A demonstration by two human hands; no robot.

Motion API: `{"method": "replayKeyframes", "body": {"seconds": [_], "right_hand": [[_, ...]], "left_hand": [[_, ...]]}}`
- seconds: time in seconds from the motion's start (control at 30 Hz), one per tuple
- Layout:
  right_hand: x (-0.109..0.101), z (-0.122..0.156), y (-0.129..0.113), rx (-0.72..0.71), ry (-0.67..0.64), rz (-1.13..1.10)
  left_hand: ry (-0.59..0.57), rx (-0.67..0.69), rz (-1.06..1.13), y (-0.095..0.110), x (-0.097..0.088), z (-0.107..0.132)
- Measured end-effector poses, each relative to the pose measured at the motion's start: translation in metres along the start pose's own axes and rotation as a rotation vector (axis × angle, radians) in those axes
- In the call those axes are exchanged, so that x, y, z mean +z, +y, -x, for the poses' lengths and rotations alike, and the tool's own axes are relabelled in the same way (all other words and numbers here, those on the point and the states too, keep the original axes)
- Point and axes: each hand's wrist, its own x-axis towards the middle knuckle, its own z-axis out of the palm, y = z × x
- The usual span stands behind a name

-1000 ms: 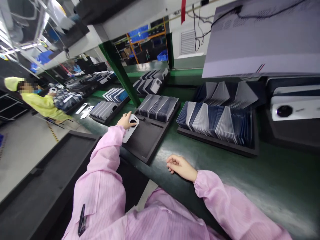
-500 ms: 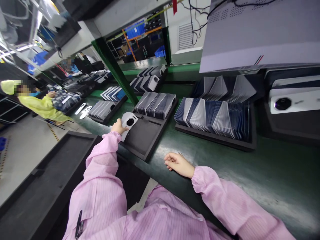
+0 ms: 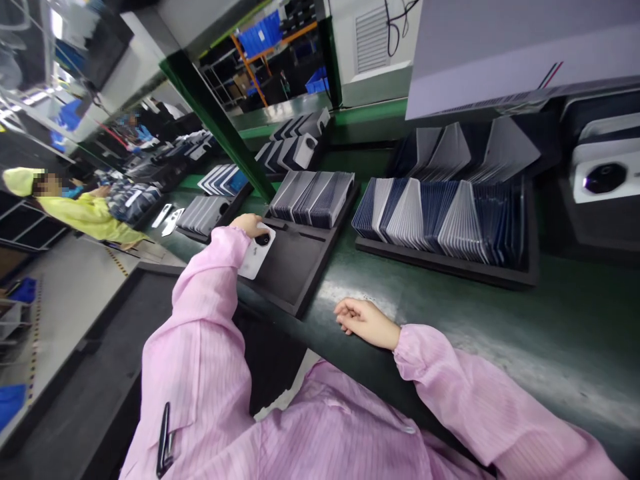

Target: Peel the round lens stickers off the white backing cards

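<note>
My left hand (image 3: 249,225) grips a white phone back cover (image 3: 256,259) by its upper end, beside the dark round camera opening. The cover lies at the left side of a black tray (image 3: 293,270), tilted over its edge. Behind it in the same tray stands a row of grey and dark covers (image 3: 313,198). My right hand (image 3: 367,323) rests near the bench's front edge with its fingers loosely curled and slightly apart. Nothing shows in it. Just beyond is a tray filled with upright silver and navy covers (image 3: 440,220).
White covers (image 3: 605,173) stand at the far right. More covers (image 3: 203,215) fill trays to the left, where two white pieces (image 3: 170,220) lie on the green bench (image 3: 465,320). A green post (image 3: 220,127) slants behind. A co-worker in yellow (image 3: 80,210) sits at the left.
My left hand has shifted to the cover's upper end, and the cover now lies lower and flatter by the tray's left edge. My right hand has barely moved. The view has turned slightly.
</note>
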Motion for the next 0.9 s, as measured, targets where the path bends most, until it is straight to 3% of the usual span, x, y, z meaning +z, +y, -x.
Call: {"method": "replayKeyframes", "body": {"seconds": [0.27, 0.63, 0.77, 0.9], "right_hand": [[-0.001, -0.001, 0.002, -0.004, -0.014, -0.015], [0.000, 0.001, 0.003, 0.014, -0.006, -0.004], [0.002, 0.000, 0.004, 0.015, 0.004, -0.006], [0.007, 0.001, 0.007, 0.038, 0.018, -0.019]], "left_hand": [[-0.027, 0.005, 0.033, -0.010, 0.009, -0.001], [-0.077, -0.086, 0.007, 0.007, -0.002, 0.003], [-0.045, -0.066, 0.027, 0.015, -0.003, 0.006], [0.065, 0.009, 0.067, 0.026, -0.010, 0.017]]}}
